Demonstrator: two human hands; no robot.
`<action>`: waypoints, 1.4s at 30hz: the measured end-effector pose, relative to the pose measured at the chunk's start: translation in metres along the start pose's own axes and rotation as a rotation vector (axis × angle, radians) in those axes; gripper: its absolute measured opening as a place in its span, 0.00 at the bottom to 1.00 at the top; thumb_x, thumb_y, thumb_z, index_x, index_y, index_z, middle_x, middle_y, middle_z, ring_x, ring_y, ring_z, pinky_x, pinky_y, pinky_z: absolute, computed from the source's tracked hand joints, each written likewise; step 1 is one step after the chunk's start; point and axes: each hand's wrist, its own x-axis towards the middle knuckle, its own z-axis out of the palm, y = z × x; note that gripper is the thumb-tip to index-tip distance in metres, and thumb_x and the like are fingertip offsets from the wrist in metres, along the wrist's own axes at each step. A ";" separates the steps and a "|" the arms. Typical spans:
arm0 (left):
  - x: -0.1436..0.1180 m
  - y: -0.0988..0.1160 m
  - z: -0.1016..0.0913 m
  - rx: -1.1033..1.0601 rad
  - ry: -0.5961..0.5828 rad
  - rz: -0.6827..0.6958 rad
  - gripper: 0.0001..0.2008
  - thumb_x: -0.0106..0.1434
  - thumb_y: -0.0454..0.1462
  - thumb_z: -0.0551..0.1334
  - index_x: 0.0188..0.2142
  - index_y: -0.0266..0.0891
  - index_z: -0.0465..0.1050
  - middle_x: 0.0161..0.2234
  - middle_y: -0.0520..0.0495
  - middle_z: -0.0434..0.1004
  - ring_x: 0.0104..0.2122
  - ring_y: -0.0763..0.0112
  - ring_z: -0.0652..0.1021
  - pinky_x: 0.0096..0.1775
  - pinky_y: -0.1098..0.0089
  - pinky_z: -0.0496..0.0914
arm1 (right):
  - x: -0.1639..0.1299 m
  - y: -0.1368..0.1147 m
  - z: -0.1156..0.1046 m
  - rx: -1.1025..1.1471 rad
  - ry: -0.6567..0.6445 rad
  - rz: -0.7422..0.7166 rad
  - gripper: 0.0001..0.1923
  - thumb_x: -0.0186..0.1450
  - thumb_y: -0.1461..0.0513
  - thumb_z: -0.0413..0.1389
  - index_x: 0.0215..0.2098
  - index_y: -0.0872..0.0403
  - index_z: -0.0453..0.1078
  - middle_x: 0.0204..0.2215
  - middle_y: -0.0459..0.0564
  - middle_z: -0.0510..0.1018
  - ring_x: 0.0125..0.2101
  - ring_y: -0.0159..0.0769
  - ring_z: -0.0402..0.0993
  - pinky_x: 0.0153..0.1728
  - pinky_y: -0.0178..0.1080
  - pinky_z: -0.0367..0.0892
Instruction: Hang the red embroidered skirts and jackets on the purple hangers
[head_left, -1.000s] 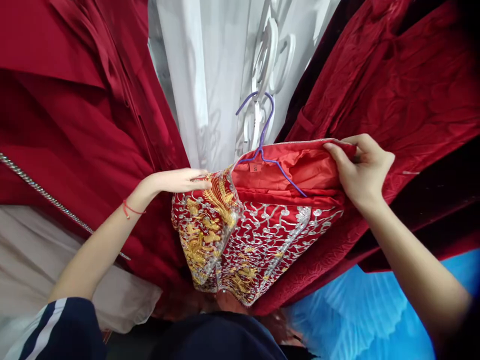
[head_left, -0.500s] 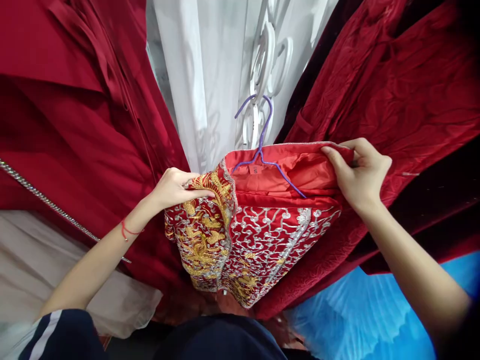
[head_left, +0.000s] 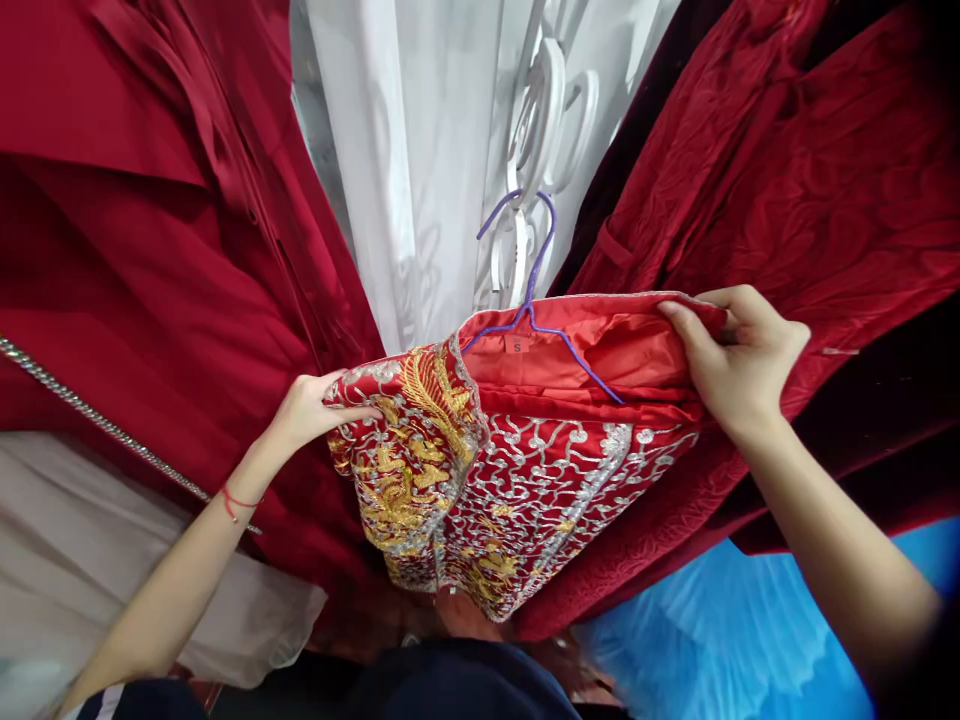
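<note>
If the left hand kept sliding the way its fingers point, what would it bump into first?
The left hand points right, across the embroidered red garment it pinches. Going straight on, it would probably meet that garment's gold-stitched fold first, then the purple hanger; depth is hard to judge.

Dark red garments (head_left: 135, 250) hang close on the left, one edged with a silver beaded trim (head_left: 105, 425). More crumpled red cloth (head_left: 787, 170) fills the right side. Between them hangs a sheer white curtain (head_left: 405, 160), with white hangers (head_left: 551, 120) beside it. A pale beige fabric (head_left: 67, 560) lies low on the left, and bright blue pleated fabric (head_left: 720, 640) shows at the lower right. The light is soft and even.
</note>
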 end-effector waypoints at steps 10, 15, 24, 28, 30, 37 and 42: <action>0.041 0.090 0.024 0.345 -0.081 0.232 0.31 0.56 0.65 0.61 0.33 0.38 0.77 0.23 0.47 0.79 0.24 0.65 0.78 0.31 0.68 0.69 | -0.002 -0.007 -0.003 -0.018 -0.059 0.058 0.15 0.64 0.52 0.62 0.29 0.55 0.70 0.19 0.40 0.67 0.19 0.23 0.54 0.22 0.31 0.53; 0.036 0.090 0.008 0.299 -0.082 0.266 0.29 0.57 0.63 0.62 0.29 0.39 0.77 0.16 0.54 0.70 0.17 0.75 0.67 0.24 0.73 0.58 | -0.007 0.003 -0.015 0.066 -0.397 0.030 0.24 0.59 0.44 0.64 0.39 0.54 0.70 0.27 0.45 0.76 0.23 0.29 0.66 0.26 0.32 0.61; 0.035 0.107 -0.027 0.428 -0.136 0.229 0.30 0.56 0.66 0.60 0.23 0.41 0.72 0.14 0.55 0.62 0.16 0.75 0.60 0.25 0.69 0.53 | -0.031 0.008 -0.019 -0.144 -0.459 0.106 0.10 0.61 0.55 0.60 0.30 0.53 0.71 0.24 0.48 0.76 0.23 0.35 0.69 0.27 0.36 0.62; 0.033 0.110 -0.036 0.476 -0.142 0.195 0.30 0.53 0.67 0.60 0.22 0.42 0.70 0.14 0.55 0.60 0.16 0.74 0.60 0.25 0.68 0.52 | -0.067 0.004 -0.014 -0.214 -0.106 -0.017 0.07 0.64 0.59 0.52 0.32 0.53 0.71 0.25 0.51 0.78 0.22 0.36 0.71 0.26 0.36 0.62; 0.032 0.111 -0.039 0.492 -0.149 0.185 0.31 0.52 0.68 0.59 0.22 0.43 0.69 0.14 0.55 0.61 0.16 0.73 0.62 0.26 0.68 0.52 | -0.079 0.005 -0.011 -0.240 -0.045 -0.022 0.07 0.64 0.60 0.51 0.34 0.51 0.71 0.23 0.48 0.77 0.18 0.34 0.69 0.23 0.35 0.60; 0.030 0.106 -0.039 0.518 -0.136 0.158 0.30 0.55 0.67 0.58 0.23 0.43 0.65 0.14 0.54 0.62 0.15 0.72 0.63 0.25 0.69 0.51 | -0.053 0.007 -0.028 -0.232 -0.092 0.059 0.13 0.61 0.51 0.56 0.27 0.50 0.68 0.16 0.45 0.71 0.16 0.33 0.66 0.21 0.34 0.57; 0.029 0.104 -0.027 0.504 -0.095 0.177 0.30 0.56 0.68 0.56 0.23 0.44 0.66 0.14 0.54 0.62 0.15 0.71 0.64 0.25 0.69 0.52 | -0.049 0.003 -0.049 -0.280 0.091 0.020 0.12 0.57 0.53 0.62 0.25 0.51 0.70 0.17 0.44 0.69 0.18 0.31 0.63 0.23 0.35 0.56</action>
